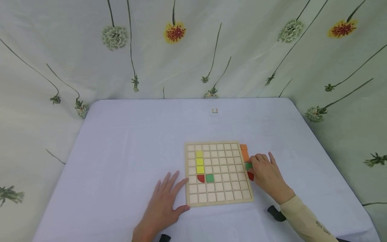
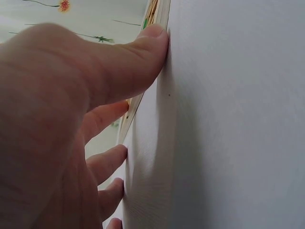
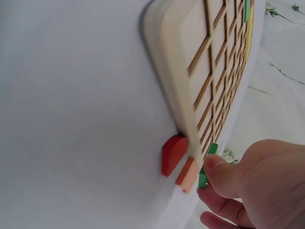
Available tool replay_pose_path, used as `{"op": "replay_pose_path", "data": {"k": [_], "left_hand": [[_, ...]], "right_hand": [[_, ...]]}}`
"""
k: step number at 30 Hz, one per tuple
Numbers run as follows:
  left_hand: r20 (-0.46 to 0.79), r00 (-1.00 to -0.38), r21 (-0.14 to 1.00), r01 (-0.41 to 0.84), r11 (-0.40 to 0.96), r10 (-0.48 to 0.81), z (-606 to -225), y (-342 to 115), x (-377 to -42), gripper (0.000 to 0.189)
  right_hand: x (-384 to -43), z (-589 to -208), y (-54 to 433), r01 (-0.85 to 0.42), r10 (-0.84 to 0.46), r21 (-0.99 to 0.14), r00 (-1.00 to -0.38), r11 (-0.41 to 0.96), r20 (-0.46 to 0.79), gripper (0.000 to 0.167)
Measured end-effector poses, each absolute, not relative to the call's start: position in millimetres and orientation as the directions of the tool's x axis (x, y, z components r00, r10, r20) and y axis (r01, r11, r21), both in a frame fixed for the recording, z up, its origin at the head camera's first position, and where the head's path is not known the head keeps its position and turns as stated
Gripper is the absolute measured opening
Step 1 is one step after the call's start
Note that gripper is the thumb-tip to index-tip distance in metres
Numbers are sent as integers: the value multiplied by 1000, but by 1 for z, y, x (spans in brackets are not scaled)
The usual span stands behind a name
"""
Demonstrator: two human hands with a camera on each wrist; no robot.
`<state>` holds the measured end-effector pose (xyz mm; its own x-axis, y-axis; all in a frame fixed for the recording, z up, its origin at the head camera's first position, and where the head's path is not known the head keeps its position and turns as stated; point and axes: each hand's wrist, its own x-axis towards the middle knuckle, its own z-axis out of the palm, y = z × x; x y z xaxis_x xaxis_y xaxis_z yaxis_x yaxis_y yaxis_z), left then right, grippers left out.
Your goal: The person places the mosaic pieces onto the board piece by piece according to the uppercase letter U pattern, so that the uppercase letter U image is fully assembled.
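A wooden grid board (image 1: 222, 202) lies on the white cloth, with three yellow square tiles (image 1: 200, 161) in a column, a red quarter-round tile (image 1: 201, 178) below them and a green square tile (image 1: 210, 178) beside the red one. My left hand (image 1: 164, 203) is spread flat at the board's left edge, its thumb (image 2: 152, 40) and index fingertip touching the frame. At the right edge my right hand (image 1: 268, 174) pinches another green tile (image 3: 203, 177) between thumb and fingers. Right by it lie a loose red tile (image 3: 173, 153) and orange tiles (image 1: 245, 154).
A small printed card (image 1: 215, 111) with a coloured pattern lies near the table's far edge. The white-covered table (image 1: 127, 151) meets a flower-print curtain (image 1: 242, 43) behind and at both sides. A black wrist device (image 1: 276, 213) shows beside the right sleeve (image 1: 305, 218).
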<state>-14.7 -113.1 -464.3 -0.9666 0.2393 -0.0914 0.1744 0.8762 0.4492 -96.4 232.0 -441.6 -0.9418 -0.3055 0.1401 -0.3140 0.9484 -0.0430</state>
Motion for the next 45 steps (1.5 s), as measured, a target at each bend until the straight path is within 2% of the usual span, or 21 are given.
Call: {"op": "replay_pose_path", "data": {"k": [9, 18, 23, 30, 39, 45], "left_hand": [[-98, -967, 455, 168, 875, 237, -465, -113, -15, 86], [-97, -968, 463, 161, 871, 231, -467, -113, -13, 87], [-96, -968, 465, 163, 870, 233, -468, -111, -14, 86], [-90, -967, 464, 170, 869, 237, -466, -111, -14, 85], [-89, -967, 463, 172, 870, 238, -467, -112, -14, 86], [-92, -968, 465, 167, 870, 235, -464, -113, -14, 86]], "right_hand": [[-90, -436, 204, -415, -401, -45, -898, 909, 183, 29], [-83, -448, 167, -516, -500, -101, -853, 851, 149, 28], [-78, -451, 156, -550, -535, -94, -832, 830, 145, 27], [-76, -451, 153, -563, -548, -67, -821, 824, 159, 25], [-73, -451, 154, -574, -561, -86, -816, 814, 139, 23], [-74, -452, 155, -549, -532, -113, -833, 828, 151, 26]]}}
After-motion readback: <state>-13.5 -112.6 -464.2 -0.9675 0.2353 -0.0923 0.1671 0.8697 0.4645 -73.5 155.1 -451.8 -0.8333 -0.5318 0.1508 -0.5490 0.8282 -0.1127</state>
